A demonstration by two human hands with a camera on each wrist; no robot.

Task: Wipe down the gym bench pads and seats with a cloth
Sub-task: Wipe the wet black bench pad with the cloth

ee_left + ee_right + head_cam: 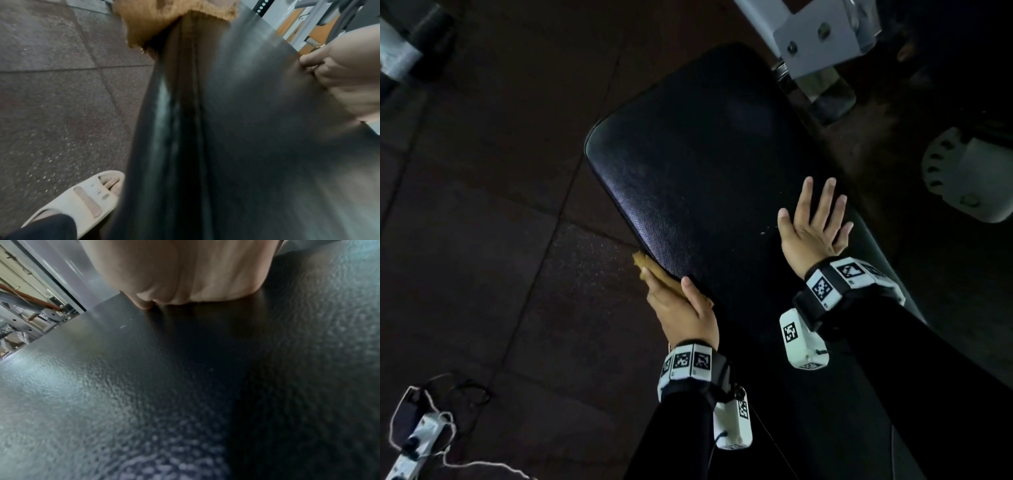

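Observation:
A long black padded bench point(705, 154) runs diagonally through the head view. My left hand point(678, 308) is at its left side edge, fingers laid straight along the side and thumb on top, pressing a tan cloth point(645, 263) against the side of the pad. In the left wrist view the cloth point(156, 19) bunches over the pad's edge point(185, 97). My right hand point(811, 226) lies flat on top of the pad with fingers spread, holding nothing. The right wrist view shows its palm point(185, 272) resting on the textured pad point(144, 386).
Dark rubber floor tiles point(482, 205) lie to the left of the bench. A white metal frame bracket point(818, 37) stands at the bench's far end, and a white wheel-like part point(969, 178) is on the right. A white device with a cable point(417, 442) lies on the floor. My foot in a pale slipper point(82, 199) stands beside the bench.

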